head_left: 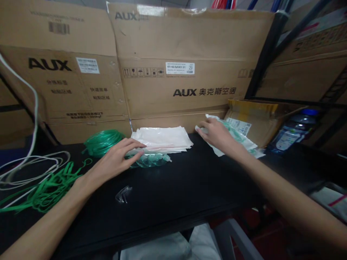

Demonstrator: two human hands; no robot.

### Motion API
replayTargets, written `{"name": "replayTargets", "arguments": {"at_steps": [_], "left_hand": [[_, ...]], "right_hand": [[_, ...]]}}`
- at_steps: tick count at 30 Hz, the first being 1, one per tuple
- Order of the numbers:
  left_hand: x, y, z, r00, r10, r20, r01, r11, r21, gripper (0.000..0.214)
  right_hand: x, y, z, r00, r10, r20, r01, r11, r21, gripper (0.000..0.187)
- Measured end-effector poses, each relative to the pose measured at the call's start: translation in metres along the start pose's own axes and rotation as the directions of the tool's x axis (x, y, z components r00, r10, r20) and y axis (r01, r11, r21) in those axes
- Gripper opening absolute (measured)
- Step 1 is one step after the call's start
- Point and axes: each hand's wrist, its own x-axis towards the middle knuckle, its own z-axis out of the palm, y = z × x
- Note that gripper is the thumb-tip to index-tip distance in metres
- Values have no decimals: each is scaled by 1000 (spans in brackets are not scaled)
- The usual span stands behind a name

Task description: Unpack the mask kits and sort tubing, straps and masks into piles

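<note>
Left hand [118, 157] meets glossy green plastic [152, 161], right hand [215, 133] a rumpled white packet [236, 134] (can't tell either grip).

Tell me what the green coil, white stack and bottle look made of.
Green coil: probably soft plastic, glossy; bright highlights run along its loops.
White stack: paper or plastic film, faintly shiny; its thin, uneven edges leave that open.
Bottle: likely see-through plastic, smooth and glossy, judging by its reflections.
</note>
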Motion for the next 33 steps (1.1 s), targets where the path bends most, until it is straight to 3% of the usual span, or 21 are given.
{"name": "replayTargets", "arguments": {"at_steps": [3, 5, 9, 13, 17, 19, 21, 23, 26, 28, 30, 31, 33], "left_hand": [[0, 1, -3, 999, 17, -41, -17, 1000, 6, 31], [0, 1, -3, 999, 28, -36, -28, 1000, 1, 30], [-1, 0, -3, 999, 38, -33, -38, 999, -2, 29], [-1, 4, -5, 996, 10, -89, -13, 1000, -27, 28], [7, 20, -14, 965, -176, -193, 141, 973, -181, 28], [19, 36, -18, 934, -315, -166, 250, 912, -324, 30], [34, 58, -20, 918, -390, -70, 310, 818, -485, 31], [51, 83, -18, 912, -404, 68, 339, 652, -678, 34], [77, 114, -7, 869, -410, 277, 381, 198, -903, 50], [91, 124, 2, 841, -406, 357, 359, -73, -930, 54], [101, 124, 11, 836, -374, 401, 319, -263, -911, 54], [103, 121, 14, 840, -359, 408, 299, -322, -898, 52], [104, 110, 20, 844, -374, 383, 251, -356, -900, 41]], "right_hand": [[-3, 49, -8, 985, 172, -4, -170, 968, -186, 37], [-11, 73, -11, 974, 225, 31, -210, 943, -259, 31], [-20, 102, -14, 975, 208, 74, -178, 939, -294, 24], [-1, 120, -28, 980, 198, -7, -193, 944, -267, 28], [27, 133, -63, 966, 220, -136, -245, 948, -205, 26], [36, 130, -85, 960, 204, -189, -236, 957, -167, 19], [39, 116, -106, 962, 146, -232, -178, 976, -125, 15], [40, 89, -121, 965, 38, -259, -61, 995, -82, 20], [35, 34, -124, 946, -115, -302, 105, 993, -49, 24], [28, -6, -113, 918, -223, -328, 213, 975, -66, 26], [18, -44, -92, 894, -314, -321, 295, 950, -107, 22], [12, -60, -81, 882, -349, -317, 331, 937, -112, 19], [3, -88, -57, 833, -474, -287, 462, 880, -112, 16]]}}
